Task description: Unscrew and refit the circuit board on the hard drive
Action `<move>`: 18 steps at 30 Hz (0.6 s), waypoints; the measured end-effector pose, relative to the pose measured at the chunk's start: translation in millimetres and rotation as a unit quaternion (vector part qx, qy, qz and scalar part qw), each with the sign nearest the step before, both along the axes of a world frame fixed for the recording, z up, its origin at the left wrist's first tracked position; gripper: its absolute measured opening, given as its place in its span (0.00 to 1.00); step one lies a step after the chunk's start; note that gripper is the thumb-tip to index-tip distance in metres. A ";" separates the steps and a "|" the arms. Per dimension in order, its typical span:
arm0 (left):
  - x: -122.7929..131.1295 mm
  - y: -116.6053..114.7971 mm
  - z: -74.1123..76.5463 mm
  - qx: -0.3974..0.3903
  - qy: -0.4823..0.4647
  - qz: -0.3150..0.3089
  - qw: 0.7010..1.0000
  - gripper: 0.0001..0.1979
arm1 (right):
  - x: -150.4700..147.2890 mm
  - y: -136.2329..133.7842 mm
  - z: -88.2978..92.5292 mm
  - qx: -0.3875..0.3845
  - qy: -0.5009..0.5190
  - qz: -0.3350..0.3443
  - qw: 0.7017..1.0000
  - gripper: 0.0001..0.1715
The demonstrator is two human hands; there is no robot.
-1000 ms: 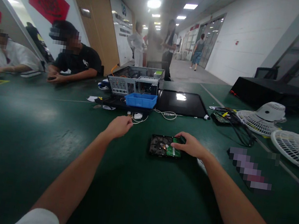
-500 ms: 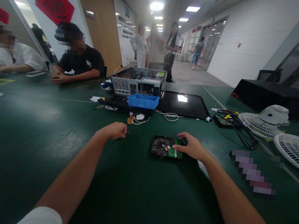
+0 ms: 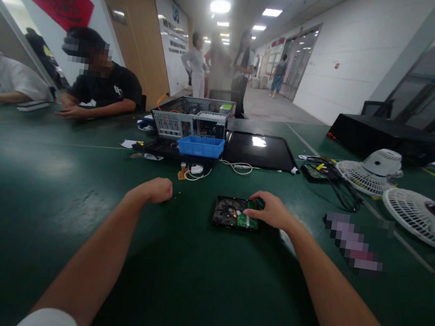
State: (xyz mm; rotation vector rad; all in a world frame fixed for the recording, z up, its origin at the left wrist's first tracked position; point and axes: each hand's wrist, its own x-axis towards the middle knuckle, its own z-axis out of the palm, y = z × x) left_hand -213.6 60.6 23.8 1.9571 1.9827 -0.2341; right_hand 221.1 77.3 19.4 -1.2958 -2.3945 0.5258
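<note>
While your right hand (image 3: 269, 213) lies with fingers curled over the right end of the drive (image 3: 230, 214), mid-frame on the mat (image 3: 185, 272), your left hand (image 3: 155, 190) is a closed fist, contents unseen. Pressing on the bare board (image 3: 249, 222) could crack it, or skid the drive.

White short-sleeved shirt (image 3: 50, 321), bare forearms (image 3: 105, 255)

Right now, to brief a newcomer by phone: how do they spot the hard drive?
On the green table, look nearer than the blue bin. The hard drive lies flat under the right hand, the only black slab a hand touches, green board up.
</note>
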 end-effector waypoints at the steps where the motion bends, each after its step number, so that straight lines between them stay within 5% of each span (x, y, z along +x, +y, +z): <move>1: 0.1 0.1 -0.3 -0.002 -0.001 0.000 1.000 0.06 | 0.2 0.0 0.0 -0.001 -0.001 0.001 1.000 0.28; 18: 1.4 -2.2 1.5 0.005 -0.012 -0.004 1.000 0.06 | 1.2 -0.5 0.9 -0.007 0.029 -0.012 0.999 0.28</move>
